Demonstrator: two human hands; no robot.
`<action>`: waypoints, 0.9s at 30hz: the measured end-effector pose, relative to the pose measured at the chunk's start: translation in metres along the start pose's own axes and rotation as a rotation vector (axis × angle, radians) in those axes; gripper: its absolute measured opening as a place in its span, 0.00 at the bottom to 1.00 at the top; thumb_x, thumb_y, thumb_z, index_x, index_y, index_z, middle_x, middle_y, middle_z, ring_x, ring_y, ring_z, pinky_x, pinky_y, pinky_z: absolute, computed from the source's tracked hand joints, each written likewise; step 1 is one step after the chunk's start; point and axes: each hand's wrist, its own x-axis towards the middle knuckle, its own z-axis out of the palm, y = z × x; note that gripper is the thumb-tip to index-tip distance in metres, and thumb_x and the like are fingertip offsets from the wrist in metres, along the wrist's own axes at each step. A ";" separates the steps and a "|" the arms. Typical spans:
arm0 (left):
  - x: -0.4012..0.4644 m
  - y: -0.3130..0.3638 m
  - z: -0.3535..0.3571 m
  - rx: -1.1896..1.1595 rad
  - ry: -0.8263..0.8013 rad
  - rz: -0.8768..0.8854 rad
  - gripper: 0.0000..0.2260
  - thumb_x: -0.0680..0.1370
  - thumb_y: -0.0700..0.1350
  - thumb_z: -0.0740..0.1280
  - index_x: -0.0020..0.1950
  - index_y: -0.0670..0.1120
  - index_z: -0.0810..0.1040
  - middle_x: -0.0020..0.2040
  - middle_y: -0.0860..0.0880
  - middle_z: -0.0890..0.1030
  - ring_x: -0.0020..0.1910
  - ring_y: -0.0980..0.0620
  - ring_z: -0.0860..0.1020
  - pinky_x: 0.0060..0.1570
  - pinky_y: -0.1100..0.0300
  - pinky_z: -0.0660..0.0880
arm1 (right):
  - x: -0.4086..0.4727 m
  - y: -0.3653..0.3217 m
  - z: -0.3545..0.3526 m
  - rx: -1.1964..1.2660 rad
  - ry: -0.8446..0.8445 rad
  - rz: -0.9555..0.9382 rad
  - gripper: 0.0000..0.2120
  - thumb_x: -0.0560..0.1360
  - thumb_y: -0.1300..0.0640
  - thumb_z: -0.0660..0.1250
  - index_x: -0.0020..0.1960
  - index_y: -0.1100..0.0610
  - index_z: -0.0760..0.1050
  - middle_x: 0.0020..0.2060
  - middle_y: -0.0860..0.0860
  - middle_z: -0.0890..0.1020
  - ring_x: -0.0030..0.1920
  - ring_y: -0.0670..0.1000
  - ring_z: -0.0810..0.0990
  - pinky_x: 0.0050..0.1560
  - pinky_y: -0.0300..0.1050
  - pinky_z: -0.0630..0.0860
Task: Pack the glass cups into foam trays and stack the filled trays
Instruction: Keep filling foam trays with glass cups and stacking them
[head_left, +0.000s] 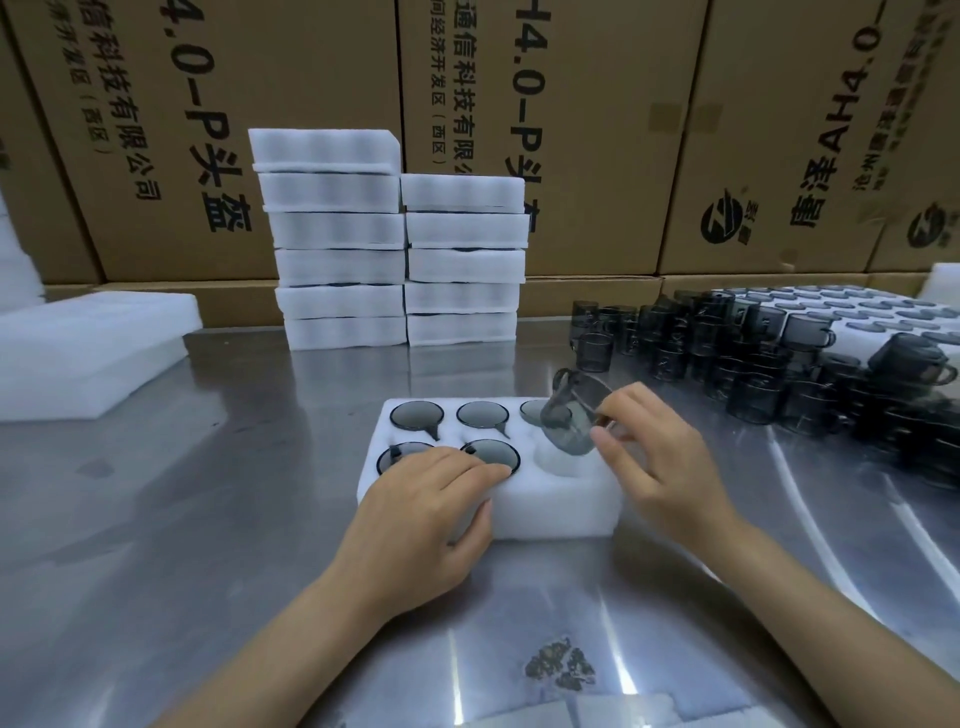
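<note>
A white foam tray lies on the steel table in front of me, with smoky grey glass cups sunk in several of its round pockets. My left hand rests flat on the tray's near left part, pressing on it and holding nothing. My right hand grips a grey glass cup, tilted, just above the near right pocket, which has no cup in it. Many loose grey cups crowd the table to the right.
Two stacks of filled foam trays stand behind the tray against brown cardboard boxes. Flat foam pieces lie at the left. A large foam sheet holding cups sits at the far right. A dark stain marks the table near me.
</note>
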 end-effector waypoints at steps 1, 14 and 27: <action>0.000 0.000 0.000 0.002 0.003 0.000 0.12 0.74 0.43 0.63 0.54 0.44 0.82 0.46 0.51 0.82 0.46 0.49 0.80 0.45 0.56 0.75 | -0.002 0.001 -0.002 -0.040 -0.037 -0.032 0.09 0.76 0.51 0.58 0.44 0.56 0.71 0.41 0.44 0.71 0.40 0.47 0.72 0.36 0.47 0.72; 0.003 0.000 0.001 -0.010 0.025 -0.013 0.13 0.75 0.45 0.62 0.55 0.45 0.82 0.49 0.52 0.82 0.49 0.50 0.80 0.48 0.57 0.75 | -0.006 -0.005 -0.001 0.151 -0.134 0.044 0.13 0.75 0.48 0.56 0.54 0.52 0.72 0.56 0.42 0.76 0.60 0.44 0.73 0.58 0.40 0.69; 0.016 0.011 0.013 -0.006 0.023 0.023 0.20 0.75 0.48 0.61 0.64 0.41 0.76 0.63 0.48 0.78 0.60 0.50 0.77 0.57 0.53 0.74 | -0.007 -0.010 0.010 0.165 -0.197 0.182 0.30 0.70 0.44 0.67 0.70 0.51 0.68 0.57 0.42 0.72 0.60 0.41 0.71 0.62 0.41 0.69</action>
